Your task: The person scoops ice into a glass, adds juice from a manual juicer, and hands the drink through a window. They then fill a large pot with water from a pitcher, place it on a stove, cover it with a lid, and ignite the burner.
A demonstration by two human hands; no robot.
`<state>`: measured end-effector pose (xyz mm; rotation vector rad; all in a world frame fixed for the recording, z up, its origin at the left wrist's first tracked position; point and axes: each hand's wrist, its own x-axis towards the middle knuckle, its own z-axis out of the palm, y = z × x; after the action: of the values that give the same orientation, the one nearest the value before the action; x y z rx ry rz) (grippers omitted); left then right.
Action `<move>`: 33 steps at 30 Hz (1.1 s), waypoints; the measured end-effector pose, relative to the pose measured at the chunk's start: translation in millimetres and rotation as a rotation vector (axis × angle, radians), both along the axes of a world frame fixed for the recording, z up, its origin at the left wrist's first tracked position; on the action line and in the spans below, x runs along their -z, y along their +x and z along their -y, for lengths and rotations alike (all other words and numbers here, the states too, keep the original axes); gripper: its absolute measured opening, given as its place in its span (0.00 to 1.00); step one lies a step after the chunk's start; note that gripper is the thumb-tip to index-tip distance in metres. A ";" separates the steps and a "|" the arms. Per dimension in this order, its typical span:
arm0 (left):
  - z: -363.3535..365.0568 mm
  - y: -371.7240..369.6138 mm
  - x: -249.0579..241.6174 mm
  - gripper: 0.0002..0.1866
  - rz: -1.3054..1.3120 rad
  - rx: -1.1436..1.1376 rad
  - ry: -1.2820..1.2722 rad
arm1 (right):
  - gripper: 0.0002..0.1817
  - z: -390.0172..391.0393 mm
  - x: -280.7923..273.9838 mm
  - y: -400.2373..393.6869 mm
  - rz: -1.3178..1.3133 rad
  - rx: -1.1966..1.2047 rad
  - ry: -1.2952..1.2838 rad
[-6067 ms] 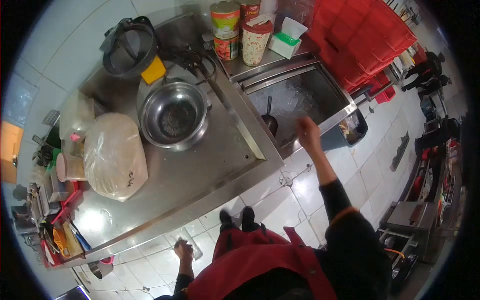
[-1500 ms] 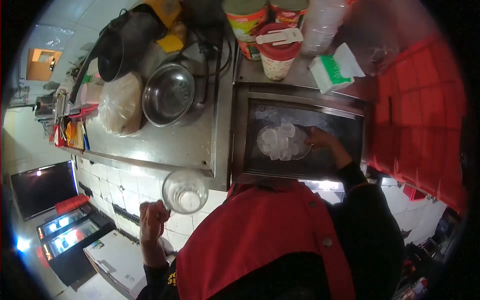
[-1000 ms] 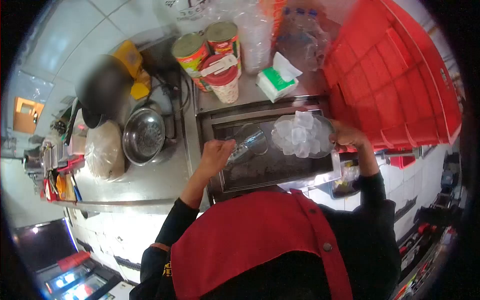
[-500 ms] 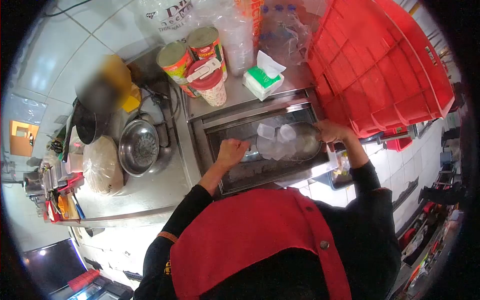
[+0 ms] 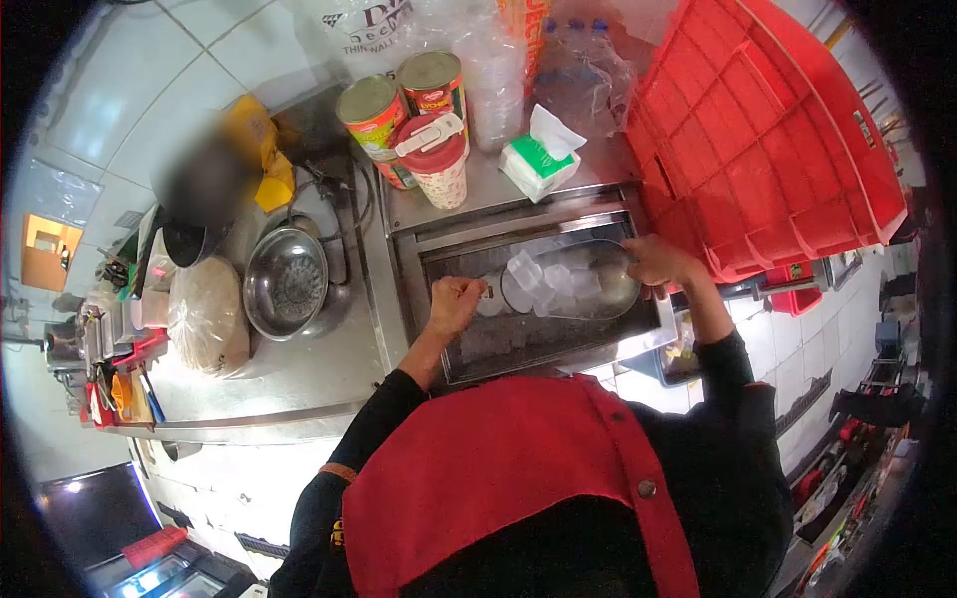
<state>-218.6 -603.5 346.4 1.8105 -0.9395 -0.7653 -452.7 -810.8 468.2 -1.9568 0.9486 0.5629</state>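
A clear scoop (image 5: 610, 291) holding several ice cubes (image 5: 551, 284) lies level over a sunken steel ice bin (image 5: 558, 355). My left hand (image 5: 457, 303) is closed on the narrow left end of the scoop, where a small pale piece shows at the fingertips. My right hand (image 5: 662, 264) grips the scoop's right end, with its fingers partly hidden behind the rim. More ice lies in the bin beneath, on the left side.
Behind the bin are a tissue pack (image 5: 539, 166), a red-lidded cup (image 5: 437, 169) and two cans (image 5: 370, 112). A large red crate (image 5: 768, 130) leans at the right. A steel bowl (image 5: 286, 282) and a filled plastic bag (image 5: 207, 317) stand on the left counter.
The ice cubes have shifted in the scoop, and my left hand has moved slightly left. The whole view has shifted a little. Both hands keep their hold.
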 end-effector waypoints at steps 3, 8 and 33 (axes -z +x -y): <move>-2.3 2.2 -2.7 0.13 0.033 -0.040 -0.101 | 0.16 10.7 7.9 -8.9 0.055 -0.012 0.033; -4.3 3.1 -14.7 0.14 0.106 0.055 0.010 | 0.17 10.6 12.6 -10.8 0.094 0.007 0.140; 0.9 -11.7 -14.7 0.16 0.290 0.082 -0.124 | 0.13 18.6 13.2 -5.2 -0.103 -0.278 -0.341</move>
<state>-230.3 -604.4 361.1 1.8109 -1.2279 -0.4886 -457.9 -829.4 455.0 -2.4092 0.8847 0.7006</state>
